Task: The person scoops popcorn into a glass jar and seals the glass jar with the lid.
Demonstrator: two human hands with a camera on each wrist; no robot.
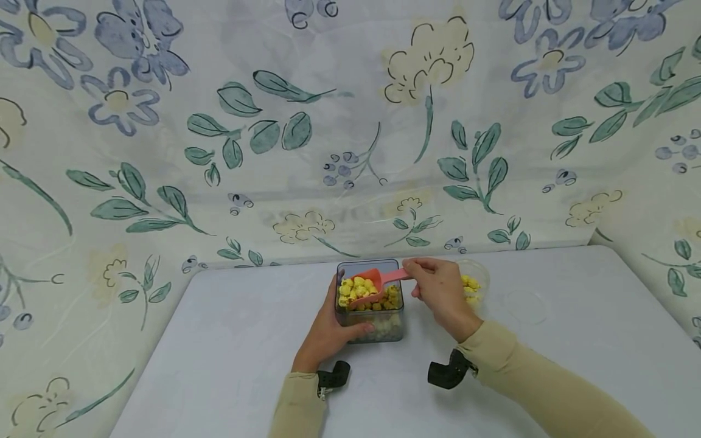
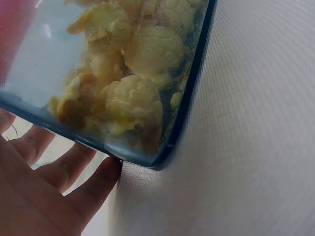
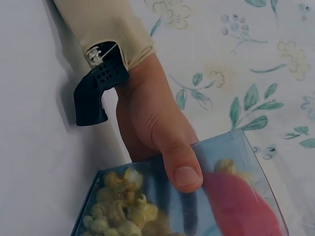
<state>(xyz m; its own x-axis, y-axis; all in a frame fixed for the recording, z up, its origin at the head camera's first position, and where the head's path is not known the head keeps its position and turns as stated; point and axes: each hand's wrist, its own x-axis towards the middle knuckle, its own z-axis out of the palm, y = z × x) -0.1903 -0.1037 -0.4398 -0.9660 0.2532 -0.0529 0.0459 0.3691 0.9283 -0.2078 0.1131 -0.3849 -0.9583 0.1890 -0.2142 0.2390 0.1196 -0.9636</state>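
Observation:
A clear, blue-tinted square container (image 1: 364,336) of yellow popcorn stands on the table. My left hand (image 1: 324,333) grips its left side, thumb across the front wall; in the left wrist view the fingertips (image 2: 106,174) lie along its edge. With fingers and thumb, my right hand (image 1: 438,295) pinches the handle of a pink scoop (image 1: 373,277). The scoop is tilted down inside the container's open top, with popcorn (image 1: 357,287) at its mouth. Through the wall, the right wrist view shows the pink scoop (image 3: 241,201) and the left thumb (image 3: 183,172) pressing the container.
Partly hidden behind my right hand, a round clear tub (image 1: 483,274) holds more yellow popcorn. A transparent round lid (image 1: 526,306) lies right of it on the white table (image 1: 230,347). Floral cloth (image 1: 350,207) hangs behind the table's far edge.

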